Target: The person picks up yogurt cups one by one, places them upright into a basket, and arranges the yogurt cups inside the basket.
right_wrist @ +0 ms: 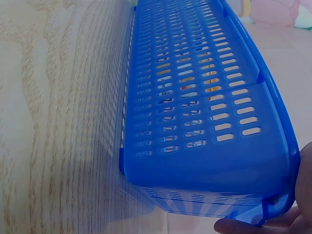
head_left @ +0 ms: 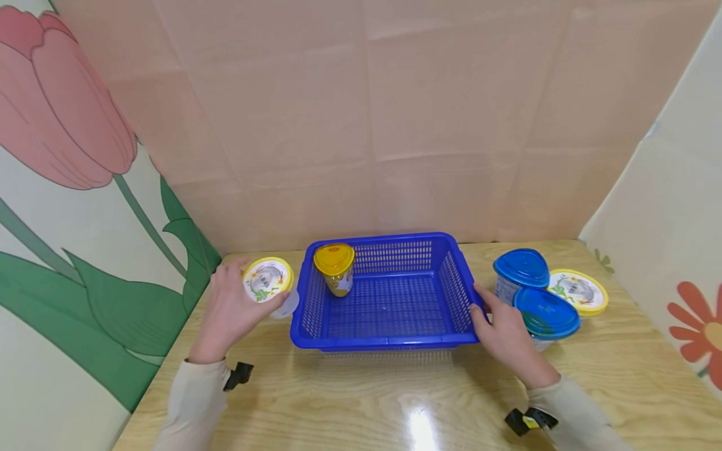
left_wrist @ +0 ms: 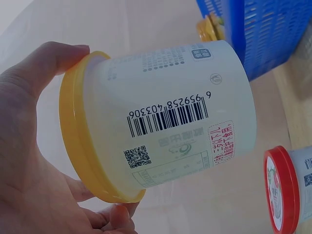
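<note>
Head view. Left hand (head_left: 234, 307) holds a tub (head_left: 268, 280) by its yellow lid, the lid turned up toward the camera. Hand and tub both sit left of the basket (head_left: 389, 342), the tub just beside its left wall; grip about as wide as the lid. Whether the tub's base meets the table (head_left: 338, 401), cannot tell. Right hand (head_left: 507, 335) grips the basket's right rim near the front corner. Inside the basket, toward the back left corner: a yellow cup (head_left: 336, 269), lid up. Right of the basket, beyond the right hand: two blue-lidded tubs (head_left: 546, 313), and close by them a white disc with a yellow rim (head_left: 581, 291).

Left wrist view. Tub lies between thumb and fingers, thumb on one edge of the yellow lid, fingers curled at the opposite edge; white side with barcode faces the camera. Basket wall just past the tub's base. A red-lidded tub (left_wrist: 282, 190) shows partly, apart from the basket.

Right wrist view. Basket's slotted side fills most of it; fingers of the right hand at the rim corner, partly cut off by the frame. Yellow patches show through the slots.
</note>
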The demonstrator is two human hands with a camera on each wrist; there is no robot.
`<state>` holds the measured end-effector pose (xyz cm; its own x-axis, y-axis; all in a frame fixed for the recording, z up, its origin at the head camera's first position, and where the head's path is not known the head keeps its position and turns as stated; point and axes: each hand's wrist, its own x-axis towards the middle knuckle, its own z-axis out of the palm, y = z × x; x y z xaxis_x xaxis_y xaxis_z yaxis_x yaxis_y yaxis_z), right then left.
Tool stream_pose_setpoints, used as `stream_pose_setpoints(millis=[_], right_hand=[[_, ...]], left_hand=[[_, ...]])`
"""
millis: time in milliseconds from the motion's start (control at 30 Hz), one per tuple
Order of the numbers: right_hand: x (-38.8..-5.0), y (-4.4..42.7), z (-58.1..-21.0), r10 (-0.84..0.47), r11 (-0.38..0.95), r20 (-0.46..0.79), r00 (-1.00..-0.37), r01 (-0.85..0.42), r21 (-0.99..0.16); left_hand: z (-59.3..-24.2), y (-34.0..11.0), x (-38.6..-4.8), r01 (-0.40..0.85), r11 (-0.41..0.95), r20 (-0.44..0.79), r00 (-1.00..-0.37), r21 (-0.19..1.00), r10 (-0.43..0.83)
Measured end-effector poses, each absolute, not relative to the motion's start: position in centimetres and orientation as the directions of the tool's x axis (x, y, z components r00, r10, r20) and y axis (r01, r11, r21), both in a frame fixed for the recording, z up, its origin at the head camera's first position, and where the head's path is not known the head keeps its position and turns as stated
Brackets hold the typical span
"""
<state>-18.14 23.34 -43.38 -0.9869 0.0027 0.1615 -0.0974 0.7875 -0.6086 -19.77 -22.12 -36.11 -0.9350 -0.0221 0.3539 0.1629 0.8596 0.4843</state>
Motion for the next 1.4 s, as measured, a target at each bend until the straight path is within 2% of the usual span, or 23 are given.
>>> stream_pose_setpoints(millis=[500,1400], right_hand=[[-18.2,23.4,-43.5,0.001,0.783,0.170,-0.985,-0.105,-0.613],[-18.1,23.2,-43.1,-0.004,0.788,0.176,-0.984,-0.112,-0.606]], left_hand=[[-36.1,-20.9,-20.5,0.200,0.855,0.370,-0.929,0.478,0.011],[-36.0,-18.7,-21.3,0.177,0.844,0.277,-0.960,0.506,0.035]])
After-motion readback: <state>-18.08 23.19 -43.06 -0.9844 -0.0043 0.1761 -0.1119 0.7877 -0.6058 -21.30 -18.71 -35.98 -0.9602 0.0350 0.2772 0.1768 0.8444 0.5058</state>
